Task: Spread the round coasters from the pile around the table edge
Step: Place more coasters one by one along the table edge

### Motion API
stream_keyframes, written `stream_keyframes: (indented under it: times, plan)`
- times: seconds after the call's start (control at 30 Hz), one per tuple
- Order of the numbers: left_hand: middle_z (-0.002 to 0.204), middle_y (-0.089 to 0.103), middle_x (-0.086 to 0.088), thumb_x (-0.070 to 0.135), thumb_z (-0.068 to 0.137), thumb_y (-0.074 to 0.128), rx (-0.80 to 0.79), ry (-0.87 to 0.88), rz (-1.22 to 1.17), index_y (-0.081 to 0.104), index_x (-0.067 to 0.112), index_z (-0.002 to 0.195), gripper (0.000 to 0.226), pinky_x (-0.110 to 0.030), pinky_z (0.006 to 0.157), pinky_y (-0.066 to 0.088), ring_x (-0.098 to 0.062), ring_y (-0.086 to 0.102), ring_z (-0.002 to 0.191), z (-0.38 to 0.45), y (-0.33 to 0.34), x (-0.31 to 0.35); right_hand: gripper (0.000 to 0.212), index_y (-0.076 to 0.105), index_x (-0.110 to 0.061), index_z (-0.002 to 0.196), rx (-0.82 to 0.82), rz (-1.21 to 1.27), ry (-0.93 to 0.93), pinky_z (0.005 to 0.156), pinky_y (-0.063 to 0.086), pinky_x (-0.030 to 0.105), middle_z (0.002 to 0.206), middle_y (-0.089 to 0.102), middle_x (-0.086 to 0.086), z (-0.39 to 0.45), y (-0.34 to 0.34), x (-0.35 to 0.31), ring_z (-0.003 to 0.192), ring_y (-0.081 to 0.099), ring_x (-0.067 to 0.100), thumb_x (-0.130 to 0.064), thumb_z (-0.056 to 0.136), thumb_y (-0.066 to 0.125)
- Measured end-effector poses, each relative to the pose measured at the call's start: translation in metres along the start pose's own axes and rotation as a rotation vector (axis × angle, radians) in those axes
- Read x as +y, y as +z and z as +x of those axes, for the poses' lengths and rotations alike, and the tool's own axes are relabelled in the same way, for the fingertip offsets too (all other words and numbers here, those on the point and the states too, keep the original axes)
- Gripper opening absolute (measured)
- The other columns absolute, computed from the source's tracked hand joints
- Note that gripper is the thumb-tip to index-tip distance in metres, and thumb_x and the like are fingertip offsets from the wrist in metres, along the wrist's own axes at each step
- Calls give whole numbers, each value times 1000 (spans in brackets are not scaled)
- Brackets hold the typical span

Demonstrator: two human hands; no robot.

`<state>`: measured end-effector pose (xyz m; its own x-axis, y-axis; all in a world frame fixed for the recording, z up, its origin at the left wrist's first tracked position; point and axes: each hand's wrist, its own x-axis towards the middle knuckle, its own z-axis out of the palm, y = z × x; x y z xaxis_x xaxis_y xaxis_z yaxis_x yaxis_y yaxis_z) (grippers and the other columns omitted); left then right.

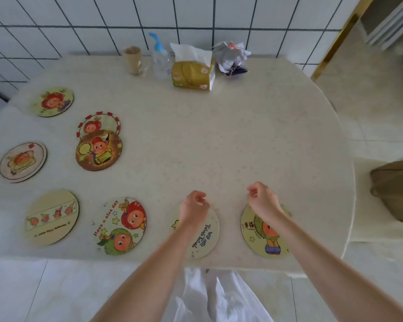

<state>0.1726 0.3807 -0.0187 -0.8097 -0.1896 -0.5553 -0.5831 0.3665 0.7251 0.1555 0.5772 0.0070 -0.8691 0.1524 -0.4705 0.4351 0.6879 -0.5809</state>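
Observation:
Round cartoon coasters lie flat along the left and near edges of the pale table (219, 140). A small pile of two remains at mid-left: a brown coaster (98, 150) overlapping a red-rimmed one (102, 120). My left hand (194, 209) hovers over the far part of a pale coaster with writing (206, 235), fingers curled, holding nothing. My right hand (262, 201) hovers over the far edge of a green-character coaster (265, 238), fingers curled and empty. Other single coasters: "Have a nice day" (120, 226), a beige one (52, 218), a toast one (22, 161), a greenish one (54, 101).
At the table's back edge by the tiled wall stand a beige cup (132, 59), a clear pump bottle (159, 59), a yellow tissue pack (192, 74) and a crumpled bag (232, 56). A brown stool (396, 187) stands right of the table.

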Motion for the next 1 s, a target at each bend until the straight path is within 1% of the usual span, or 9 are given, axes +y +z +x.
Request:
stream_keyframes:
  times: [0.17,0.33,0.47,0.57,0.63,0.77,0.83,0.9,1.0]
  plan:
    - [99,58,8,10,91,51,131,-26,-27,61,18,116,28,-15,45,42,-9,57,64,36,-84,-8,27,60,-9,116,-107,-63,-134,88,42,26,116,64,6,22,46,-81,108,57,21,-12,90,51]
    - [108,63,-4,9,91,52,284,-101,-69,63,16,115,27,-25,60,49,-19,63,80,79,-175,-24,29,59,-6,118,-194,-119,-190,97,42,30,122,63,7,48,97,-166,117,54,23,-9,91,49]
    - [104,57,2,7,90,55,363,-154,-85,62,14,118,30,-18,58,39,-12,55,85,117,-240,-38,31,62,-6,116,-216,-160,-213,99,40,29,123,65,10,75,138,-231,119,56,27,-7,88,49]
    - [113,61,-1,7,89,56,421,-199,-112,61,15,118,31,-23,68,47,-11,57,85,144,-279,-46,31,62,-6,115,-238,-156,-188,96,41,29,122,65,11,95,167,-270,118,56,28,-7,87,50]
    - [120,62,-5,11,90,58,465,-220,-121,61,14,120,30,-28,79,47,-15,57,94,160,-298,-50,30,62,-8,114,-248,-152,-167,96,42,30,122,64,12,109,184,-293,119,55,29,-9,86,51]
    - [128,57,-9,11,88,60,520,-253,-105,58,13,123,36,-33,89,46,-18,54,101,188,-322,-55,34,59,-9,120,-273,-133,-124,97,43,30,127,60,12,130,210,-329,121,53,29,-12,88,52]
    - [130,55,-11,11,86,60,516,-276,-100,54,14,127,42,-42,100,46,-24,53,114,198,-328,-55,37,57,-9,124,-281,-106,-98,96,43,30,129,59,13,138,222,-342,122,53,29,-14,88,52]
    - [130,53,-12,11,84,60,515,-295,-97,52,14,130,47,-48,104,43,-29,48,121,206,-330,-54,39,56,-8,126,-285,-97,-81,95,42,30,130,58,13,144,233,-354,122,52,30,-15,87,55]
    - [126,49,-15,11,83,62,519,-303,-95,52,14,128,47,-49,102,42,-33,48,117,211,-328,-49,37,57,-2,120,-278,-92,-56,88,45,31,125,61,16,148,246,-366,116,56,31,-11,85,55]
